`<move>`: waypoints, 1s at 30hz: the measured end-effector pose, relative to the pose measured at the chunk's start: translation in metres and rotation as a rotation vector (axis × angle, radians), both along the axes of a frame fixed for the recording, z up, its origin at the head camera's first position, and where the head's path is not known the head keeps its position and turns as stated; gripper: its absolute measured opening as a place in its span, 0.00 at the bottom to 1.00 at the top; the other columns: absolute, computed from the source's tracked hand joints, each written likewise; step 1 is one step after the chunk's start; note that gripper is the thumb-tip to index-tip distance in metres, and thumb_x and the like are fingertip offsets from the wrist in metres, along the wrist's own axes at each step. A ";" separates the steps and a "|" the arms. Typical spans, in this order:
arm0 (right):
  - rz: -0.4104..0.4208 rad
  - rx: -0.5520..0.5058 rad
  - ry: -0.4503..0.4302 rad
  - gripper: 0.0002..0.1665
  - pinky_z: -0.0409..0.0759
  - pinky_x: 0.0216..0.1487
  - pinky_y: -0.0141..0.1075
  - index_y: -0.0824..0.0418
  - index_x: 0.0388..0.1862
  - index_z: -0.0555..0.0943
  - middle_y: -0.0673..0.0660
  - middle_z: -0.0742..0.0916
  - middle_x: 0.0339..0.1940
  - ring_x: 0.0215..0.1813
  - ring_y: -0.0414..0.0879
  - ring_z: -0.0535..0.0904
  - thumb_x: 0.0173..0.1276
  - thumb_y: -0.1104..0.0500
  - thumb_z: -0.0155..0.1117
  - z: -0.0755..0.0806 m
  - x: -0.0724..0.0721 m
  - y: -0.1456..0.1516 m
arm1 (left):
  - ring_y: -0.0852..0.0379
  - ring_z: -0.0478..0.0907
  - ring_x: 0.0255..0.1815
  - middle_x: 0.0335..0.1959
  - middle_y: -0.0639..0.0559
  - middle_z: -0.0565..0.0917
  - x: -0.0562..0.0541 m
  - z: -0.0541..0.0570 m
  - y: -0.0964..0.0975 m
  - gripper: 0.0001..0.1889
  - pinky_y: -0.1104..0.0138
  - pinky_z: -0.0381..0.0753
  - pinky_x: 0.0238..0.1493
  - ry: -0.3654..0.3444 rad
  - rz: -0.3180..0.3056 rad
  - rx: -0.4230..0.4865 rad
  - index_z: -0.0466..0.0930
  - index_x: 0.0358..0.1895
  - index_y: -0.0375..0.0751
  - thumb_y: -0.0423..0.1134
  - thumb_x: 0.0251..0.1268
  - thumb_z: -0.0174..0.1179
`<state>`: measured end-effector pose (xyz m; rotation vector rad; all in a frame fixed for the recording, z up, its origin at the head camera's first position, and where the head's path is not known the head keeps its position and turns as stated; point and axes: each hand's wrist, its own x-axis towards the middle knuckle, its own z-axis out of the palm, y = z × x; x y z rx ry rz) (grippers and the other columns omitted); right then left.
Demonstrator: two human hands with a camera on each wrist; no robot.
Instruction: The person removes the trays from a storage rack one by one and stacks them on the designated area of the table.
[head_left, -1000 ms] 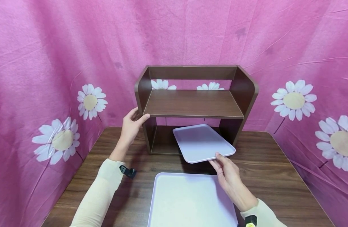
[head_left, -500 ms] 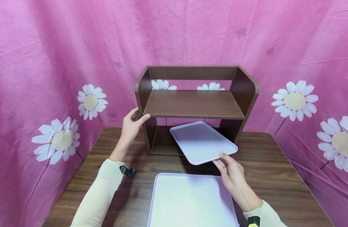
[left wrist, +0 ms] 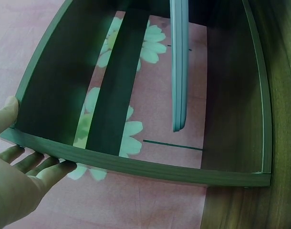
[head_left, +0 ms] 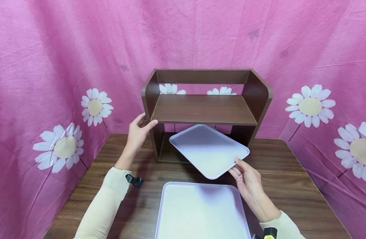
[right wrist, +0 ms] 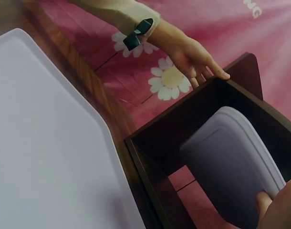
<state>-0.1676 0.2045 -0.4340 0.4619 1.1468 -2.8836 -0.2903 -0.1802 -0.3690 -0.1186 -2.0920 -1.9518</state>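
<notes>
My left hand grips the left side panel of a dark brown two-tier shelf. In the left wrist view, the thumb and fingers lie on opposite faces of that panel. A pale lilac rectangular tray is held by my right hand, which pinches its front right edge. The tray is turned askew, its far part inside the shelf's lower compartment and its near corner sticking out in front. Seen from the left wrist, the tray shows edge-on, apart from the left panel. The right wrist view shows only part of my right hand.
A larger pale lilac tray lies on the wooden table in front of the shelf. Pink cloth with daisies hangs behind and on both sides.
The held tray has turned, its far left corner moving left and its near corner coming forward and right. My right hand has shifted slightly right. The left hand and shelf have stayed still.
</notes>
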 end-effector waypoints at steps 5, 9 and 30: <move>0.013 0.005 0.069 0.18 0.90 0.48 0.41 0.64 0.39 0.91 0.60 0.94 0.40 0.47 0.44 0.92 0.83 0.70 0.54 -0.002 0.002 0.004 | 0.62 0.82 0.57 0.67 0.38 0.84 -0.001 -0.001 0.001 0.32 0.73 0.83 0.44 0.002 0.000 -0.010 0.76 0.75 0.41 0.42 0.70 0.74; 0.007 0.029 0.090 0.18 0.91 0.47 0.40 0.65 0.37 0.91 0.59 0.94 0.34 0.42 0.43 0.92 0.83 0.70 0.55 -0.003 0.002 0.008 | 0.66 0.84 0.49 0.66 0.38 0.85 -0.001 -0.001 0.001 0.32 0.73 0.83 0.42 0.003 0.006 -0.007 0.78 0.74 0.43 0.43 0.69 0.75; 0.040 0.168 0.160 0.26 0.48 0.29 0.32 0.62 0.23 0.86 0.49 0.61 0.22 0.28 0.42 0.49 0.84 0.69 0.52 0.007 0.006 0.031 | 0.68 0.85 0.47 0.64 0.38 0.86 0.000 -0.001 -0.001 0.31 0.74 0.84 0.43 0.010 0.020 -0.007 0.80 0.73 0.44 0.42 0.68 0.76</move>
